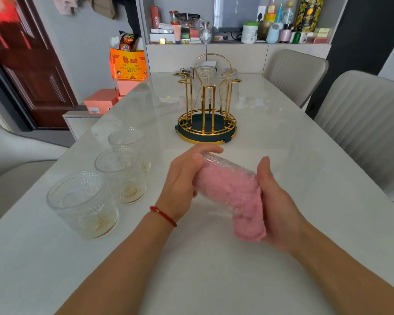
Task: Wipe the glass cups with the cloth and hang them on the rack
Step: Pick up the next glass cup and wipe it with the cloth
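Observation:
My left hand (184, 178) grips a ribbed glass cup (223, 165) lying on its side above the table. A pink cloth (234, 196) is stuffed inside the cup and hangs out of its mouth. My right hand (278, 201) holds the cloth at the cup's open end. Three more patterned glass cups stand in a row on the left: one nearest (82, 205), one in the middle (121, 176), one farthest (130, 146). The gold rack (206, 110) on a dark round base stands at the table's middle, with two cups (206, 80) hung upside down on it.
The white table (214, 269) is flanked by grey chairs (362, 123) on the right and another seat on the left. Behind the rack are keys (182, 72), a shelf of bottles and jars (248, 26), and orange boxes (100, 101) at the left.

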Motion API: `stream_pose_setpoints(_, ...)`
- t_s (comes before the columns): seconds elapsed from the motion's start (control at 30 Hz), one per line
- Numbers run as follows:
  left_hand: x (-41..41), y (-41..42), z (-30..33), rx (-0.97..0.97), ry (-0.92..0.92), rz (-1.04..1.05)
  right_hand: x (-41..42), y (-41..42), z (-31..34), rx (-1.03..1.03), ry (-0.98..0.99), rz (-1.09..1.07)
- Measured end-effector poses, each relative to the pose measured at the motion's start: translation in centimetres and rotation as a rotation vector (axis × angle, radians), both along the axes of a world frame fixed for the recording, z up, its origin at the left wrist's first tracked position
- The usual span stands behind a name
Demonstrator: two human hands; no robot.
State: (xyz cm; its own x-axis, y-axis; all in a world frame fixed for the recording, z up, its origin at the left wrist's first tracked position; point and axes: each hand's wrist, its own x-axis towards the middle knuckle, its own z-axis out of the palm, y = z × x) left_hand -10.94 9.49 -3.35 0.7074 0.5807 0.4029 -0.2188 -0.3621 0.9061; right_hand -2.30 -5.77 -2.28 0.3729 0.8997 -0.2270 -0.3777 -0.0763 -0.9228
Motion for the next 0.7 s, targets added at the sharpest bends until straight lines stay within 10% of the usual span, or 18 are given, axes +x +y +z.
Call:
stream_pose_setpoints(0.1, -0.1, 0.3, 0.8, -0.404, 0.232, -0.113, 0.9, 0.1, 1.0, -0.117, -1.096, 0.063)
stream_pose_setpoints(0.17, 0.2, 0.3, 1.0, -0.442, 0.275, 0.006, 1.4, 0.3, 1.0, -0.126, -1.339, 0.203)
stream_pose_setpoints(0.4, -0.1, 0.7, -0.6, 0.216, -0.339, 0.137, -0.4, 1.0, 1.0, 0.023, 0.242, 0.080)
stream_pose_setpoints(0.5, 0.1, 0.9, -0.8, 0.235, -0.260, 0.059, -0.3, 1.0, 0.8, 0.076, 0.303, 0.088)
stream_pose_setpoints(0.57, 0.1, 0.8, -0.4, 0.085, -0.092, -0.002, 0.6, 0.7, 0.4, -0.006, 0.031, 0.021)
stream_pose_setpoints(0.7, 0.4, 0.1, 1.1, -0.318, 0.346, -0.018, 0.9, -0.1, 0.2, -0.054, -1.175, 0.096)
